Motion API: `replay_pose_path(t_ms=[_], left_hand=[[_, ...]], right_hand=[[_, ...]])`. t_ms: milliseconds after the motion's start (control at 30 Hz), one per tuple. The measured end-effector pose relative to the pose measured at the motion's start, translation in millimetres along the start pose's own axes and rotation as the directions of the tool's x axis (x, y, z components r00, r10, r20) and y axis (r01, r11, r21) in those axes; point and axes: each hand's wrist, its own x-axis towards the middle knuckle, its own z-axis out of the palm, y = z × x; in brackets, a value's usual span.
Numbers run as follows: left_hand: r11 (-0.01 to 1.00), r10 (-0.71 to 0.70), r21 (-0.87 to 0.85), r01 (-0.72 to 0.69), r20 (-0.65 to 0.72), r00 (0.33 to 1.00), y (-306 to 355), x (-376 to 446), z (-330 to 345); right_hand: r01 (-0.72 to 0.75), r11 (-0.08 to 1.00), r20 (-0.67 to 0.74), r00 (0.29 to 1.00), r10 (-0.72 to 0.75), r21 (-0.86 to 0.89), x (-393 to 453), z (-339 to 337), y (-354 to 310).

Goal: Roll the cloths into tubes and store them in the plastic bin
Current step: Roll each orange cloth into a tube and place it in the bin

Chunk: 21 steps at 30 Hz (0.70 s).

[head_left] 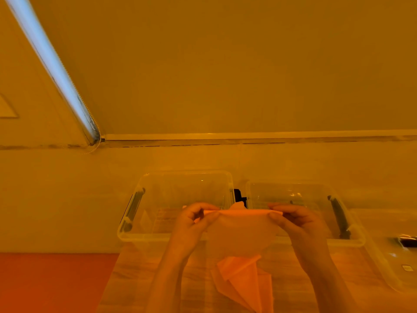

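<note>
Head: two hands (246, 219) pinch one cloth (242, 231), seemingly.

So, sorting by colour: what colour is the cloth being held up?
Orange, seen in the head view: the cloth.

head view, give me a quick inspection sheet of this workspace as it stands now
surface: wood-grain table, with an orange-red area at its left
job's things: thin orange cloth held up by its top edge, its lower corners hanging over the table; it is not rolled yet; clear plastic bin with dark handles behind it; contents unclear
clutter: clear lid or tray at right, dark object on it, too blurred to name
grippers: left hand and right hand each pinch a top corner of the cloth
cables: nothing seen
surroundings: plain wall, bright strip slanting at upper left
</note>
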Motion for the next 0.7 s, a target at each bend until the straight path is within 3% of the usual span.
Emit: replay_pose_path(t_ms=[400, 700], left_hand=[[0.99, 0.06, 0.125, -0.062, 0.024, 0.998, -7.2, -3.2, -0.2], [0.997, 0.002, 0.082, -0.002, 0.003, 1.0, -5.8, -7.1, -0.8]], right_hand=[[0.026, 1.0, 0.046, 0.999, -0.025, -0.005, -5.0, -2.8, -2.2], [0.008, 0.998, 0.071, 0.997, -0.004, -0.055, -5.2, -6.7, 2.9]])
